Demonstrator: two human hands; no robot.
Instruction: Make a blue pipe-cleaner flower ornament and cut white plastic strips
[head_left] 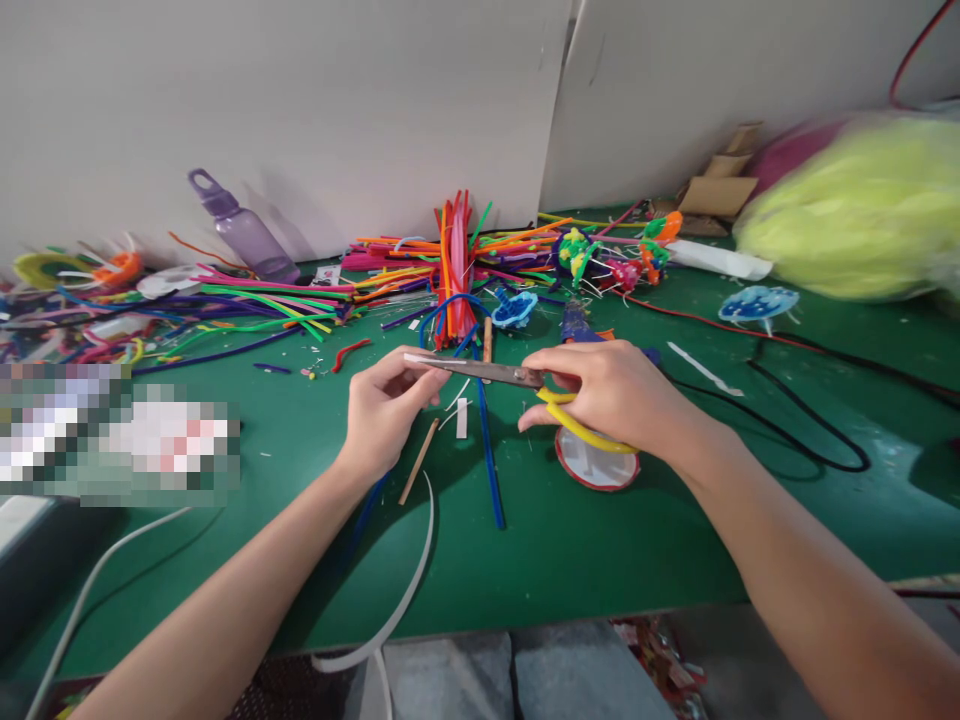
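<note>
My right hand (611, 390) grips a pair of scissors (499, 373) with yellow handles and dark blades. The blades point left, and their tips reach my left hand (386, 410). That hand is closed in a pinch at the blade tips; a thin pale piece shows there, too small to name. Below the scissors lie a blue pipe cleaner (489, 460), a small white paper piece (462, 418) and a thin wooden stick (418, 462). Under my right hand is a round white piece with a red rim (596, 465). A white strip (420, 560) curves down past the table's front edge.
Bundled colourful pipe cleaners (456, 270) lie along the back of the green table (600, 560). A purple bottle (251, 235) leans at the wall. Blue crafted pieces (757, 303), a black cord (810, 455) and a yellow-green plastic-wrapped bundle (855, 215) are on the right.
</note>
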